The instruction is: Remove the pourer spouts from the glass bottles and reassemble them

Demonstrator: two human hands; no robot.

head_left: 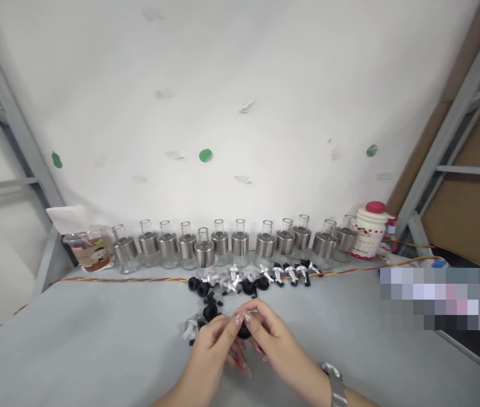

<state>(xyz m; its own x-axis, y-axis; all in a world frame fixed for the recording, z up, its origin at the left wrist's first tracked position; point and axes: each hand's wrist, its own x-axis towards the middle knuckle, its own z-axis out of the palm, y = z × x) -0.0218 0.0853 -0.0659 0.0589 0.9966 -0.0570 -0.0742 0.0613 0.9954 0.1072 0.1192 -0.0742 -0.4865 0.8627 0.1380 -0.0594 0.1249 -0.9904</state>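
My left hand (219, 341) and my right hand (272, 334) meet at the front middle of the table. Between their thumbs and fingers they grip a small black round part (244, 332), mostly covered by the fingertips. Just beyond my left hand lie a black ring-like piece (210, 311) and a silver pour spout (190, 329). Farther back, several silver spouts with black tips (291, 275) and black round caps (203, 289) are strewn in a loose row. Behind them stands a line of clear glass bottles with metal sleeves (240, 244).
A drink cup (94, 254) stands at the back left and a white and red jar (367, 233) at the back right. A twisted red and yellow wire (138, 279) crosses the grey table (95, 345). A white wall (265, 73) rises behind, with metal frame posts at both sides.
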